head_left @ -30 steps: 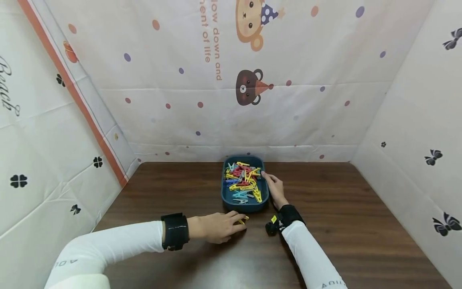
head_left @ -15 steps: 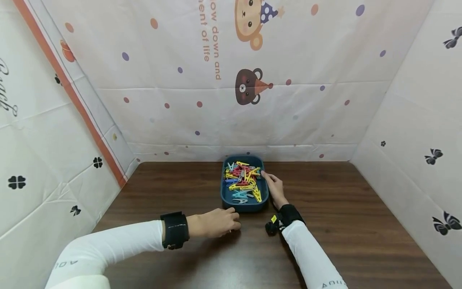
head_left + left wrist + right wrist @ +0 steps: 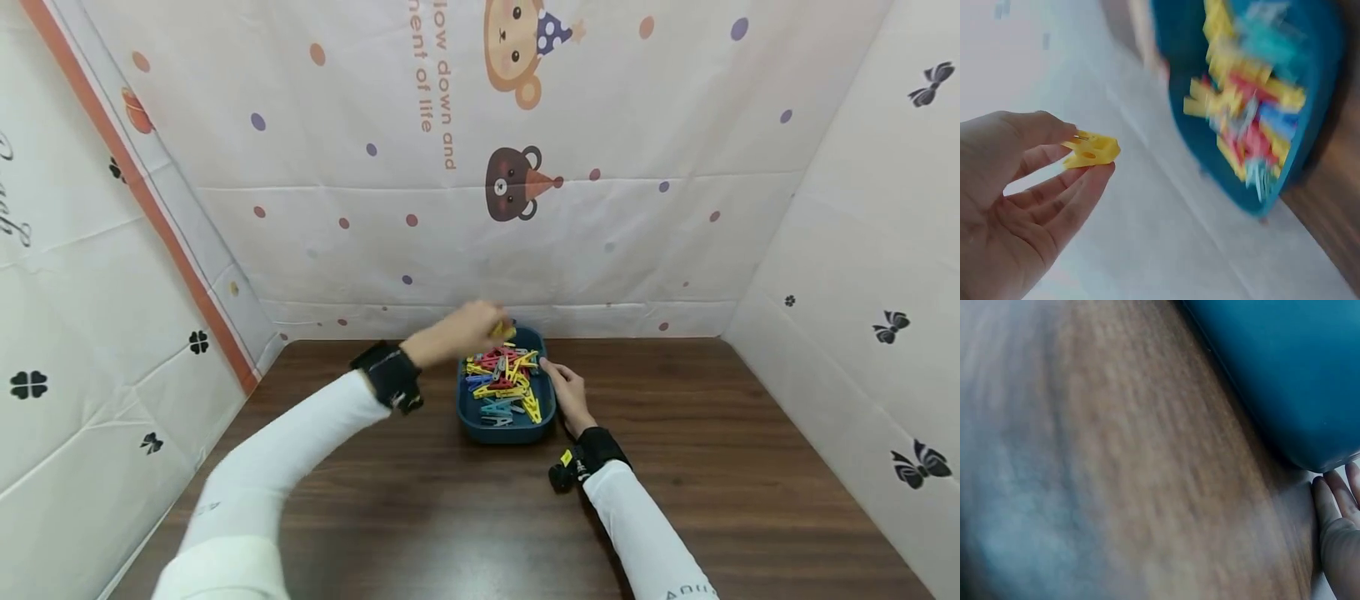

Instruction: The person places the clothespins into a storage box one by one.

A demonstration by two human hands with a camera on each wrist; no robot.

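Observation:
My left hand (image 3: 468,327) is raised over the far left part of a dark blue plastic bin (image 3: 467,423). In the left wrist view, its thumb and fingertips pinch a yellow clothespin (image 3: 1099,150) with a small metal spring. A jumble of clothespins (image 3: 501,383) in yellow, red, blue, teal and grey lies in the bin. My right hand (image 3: 570,398) rests against the bin's right side, its fingertips at the wall. In the right wrist view, its fingers (image 3: 1329,500) reach fairly straight to the blue outer wall.
The bin stands on a dark brown wooden table (image 3: 660,433), near its far edge. Printed cloth walls (image 3: 375,250) enclose the table at the back and on both sides. A black wrist camera (image 3: 561,477) hangs beside the right wrist.
My left hand picked up the yellow clothespin from the table in front of the bin, then rose forward to the bin's far end. The right hand stayed at the bin's side.

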